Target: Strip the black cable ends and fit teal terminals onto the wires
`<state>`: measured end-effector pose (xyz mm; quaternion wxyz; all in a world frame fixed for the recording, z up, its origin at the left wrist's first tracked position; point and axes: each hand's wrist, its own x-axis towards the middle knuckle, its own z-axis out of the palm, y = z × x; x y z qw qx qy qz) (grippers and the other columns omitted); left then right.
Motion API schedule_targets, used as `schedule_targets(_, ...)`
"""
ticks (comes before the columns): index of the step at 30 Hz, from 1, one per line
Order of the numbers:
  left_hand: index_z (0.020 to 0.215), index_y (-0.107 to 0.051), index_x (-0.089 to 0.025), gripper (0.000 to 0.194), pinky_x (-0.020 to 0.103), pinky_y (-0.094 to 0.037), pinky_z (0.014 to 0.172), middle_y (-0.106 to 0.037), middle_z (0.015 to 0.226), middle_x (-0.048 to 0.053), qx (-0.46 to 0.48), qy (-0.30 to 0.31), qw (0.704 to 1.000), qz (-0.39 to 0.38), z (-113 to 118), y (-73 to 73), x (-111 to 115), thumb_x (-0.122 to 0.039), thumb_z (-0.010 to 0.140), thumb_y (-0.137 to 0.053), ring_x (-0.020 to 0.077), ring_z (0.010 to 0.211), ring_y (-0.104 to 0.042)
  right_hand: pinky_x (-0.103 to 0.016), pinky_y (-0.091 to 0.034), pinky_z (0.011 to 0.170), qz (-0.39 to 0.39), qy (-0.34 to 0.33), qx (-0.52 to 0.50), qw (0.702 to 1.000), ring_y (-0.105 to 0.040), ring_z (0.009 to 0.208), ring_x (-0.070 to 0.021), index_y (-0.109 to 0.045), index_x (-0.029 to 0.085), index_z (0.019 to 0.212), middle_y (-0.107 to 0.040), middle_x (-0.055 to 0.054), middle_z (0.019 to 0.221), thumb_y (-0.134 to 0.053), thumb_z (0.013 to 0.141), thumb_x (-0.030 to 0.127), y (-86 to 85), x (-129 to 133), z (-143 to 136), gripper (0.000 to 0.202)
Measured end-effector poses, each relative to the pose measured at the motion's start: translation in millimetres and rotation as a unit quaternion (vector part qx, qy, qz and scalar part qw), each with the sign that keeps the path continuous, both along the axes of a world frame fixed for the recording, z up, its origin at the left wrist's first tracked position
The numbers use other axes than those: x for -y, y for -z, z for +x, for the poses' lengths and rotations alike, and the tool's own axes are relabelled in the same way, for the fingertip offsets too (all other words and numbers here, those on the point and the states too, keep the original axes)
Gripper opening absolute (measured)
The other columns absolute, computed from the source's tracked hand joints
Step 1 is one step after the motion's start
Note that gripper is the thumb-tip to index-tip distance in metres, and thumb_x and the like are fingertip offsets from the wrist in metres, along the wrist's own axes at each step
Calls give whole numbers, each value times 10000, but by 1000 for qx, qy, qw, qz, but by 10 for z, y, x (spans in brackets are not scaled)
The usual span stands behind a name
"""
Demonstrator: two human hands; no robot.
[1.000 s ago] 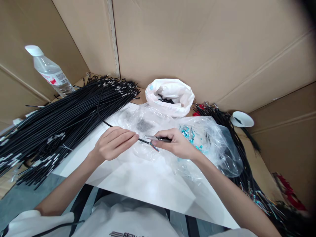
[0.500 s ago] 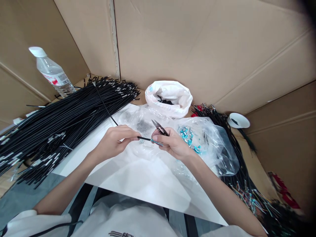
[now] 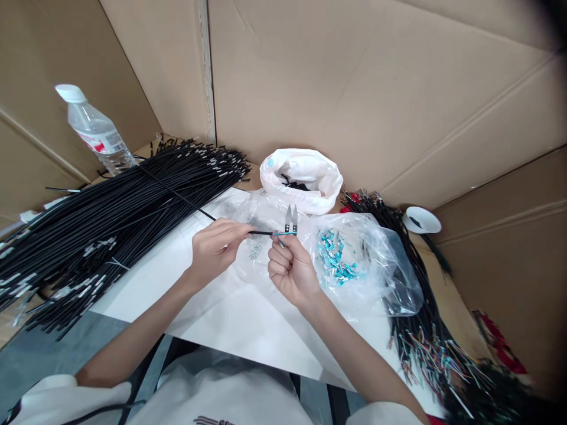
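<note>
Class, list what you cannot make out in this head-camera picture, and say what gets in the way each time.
In the head view:
The stretch of black cable inside the left hand: covered by its fingers.
The handles of the snips: hidden by the right hand.
The bottom of the white bag: blocked by its front wall.
Small print on the bottle: too small and blurred.
Lettering on the white shirt: cut off by the bottom edge.
</note>
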<state>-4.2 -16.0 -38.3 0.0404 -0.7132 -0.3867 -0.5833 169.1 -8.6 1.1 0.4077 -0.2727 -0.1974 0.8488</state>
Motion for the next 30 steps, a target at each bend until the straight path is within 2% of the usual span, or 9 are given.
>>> schedule_targets(4, 999, -777, -234, 242, 288, -579, 770, -802, 853, -2, 44, -42, 998, 4, 116, 26, -20, -69, 903, -628, 164, 795, -752, -160, -110, 353, -16, 54, -41, 998, -4, 459, -71, -544, 189, 706, -65, 141, 510, -703, 814, 238, 1, 53, -146, 197)
schedule_targets(7, 946, -794, -235, 212, 295, -584, 761, -803, 850, -5, 89, -93, 992, -5, 228, 29, -68, -94, 899, -643, 171, 795, -753, -181, -102, 357, -13, 100, -46, 994, 5, 463, -88, -534, 208, 725, -55, 132, 520, -638, 890, 286, -19, 52, -293, 210)
schedule_targets(11, 905, -812, -227, 171, 298, -590, 723, -806, 865, 9, 159, -120, 978, -64, 336, 16, -140, -139, 880, -667, 177, 747, -748, -195, -117, 366, 3, 164, -38, 986, 6, 472, -106, -495, 228, 714, -49, 127, 527, -583, 927, 338, -39, -2, -470, 255)
schedule_targets(14, 899, -820, -215, 137, 293, -590, 726, -807, 878, 24, 189, -77, 970, -132, 292, -15, -159, -171, 853, -699, 188, 748, -749, -198, -120, 373, 25, 187, -31, 982, 8, 469, -102, -416, 229, 673, -69, 126, 518, -546, 931, 321, -30, -75, -512, 303)
schedule_targets(18, 960, -824, -216, 154, 273, -566, 704, -806, 901, 41, 147, 55, 965, -211, 140, -94, -123, -264, 889, -696, 192, 775, -741, -201, -111, 388, 101, 201, 6, 974, -24, 452, -75, -325, 228, 640, -143, 126, 492, -600, 859, 265, -2, -149, -469, 353)
schedule_targets(20, 1008, -820, -221, 198, 273, -560, 696, -804, 924, 47, 150, 96, 954, -242, 106, -127, -100, -319, 915, -675, 196, 793, -736, -205, -117, 396, 141, 204, 36, 968, -51, 442, -61, -309, 228, 626, -170, 127, 484, -642, 818, 266, 8, -154, -446, 386)
schedule_targets(24, 910, -829, -198, 189, 291, -578, 693, -801, 878, 54, 248, 109, 923, -273, 159, -136, -94, -357, 845, -749, 218, 788, -736, -215, -113, 402, 159, 209, 71, 962, -66, 437, -55, -345, 230, 639, -177, 132, 490, -681, 787, 297, -11, -108, -436, 373)
schedule_targets(27, 864, -828, -186, 183, 322, -607, 736, -802, 866, 61, 321, 109, 899, -279, 223, -131, -111, -342, 773, -805, 239, 808, -746, -215, -95, 398, 123, 210, 58, 968, -40, 443, -64, -399, 230, 680, -160, 139, 497, -670, 799, 285, -54, -60, -442, 300)
schedule_targets(30, 843, -826, -187, 160, 349, -621, 784, -802, 860, 63, 360, 114, 883, -277, 265, -139, -129, -308, 739, -823, 244, 815, -753, -205, -106, 387, 81, 200, 26, 976, -8, 455, -77, -383, 230, 667, -111, 138, 500, -629, 844, 273, -91, -35, -455, 306)
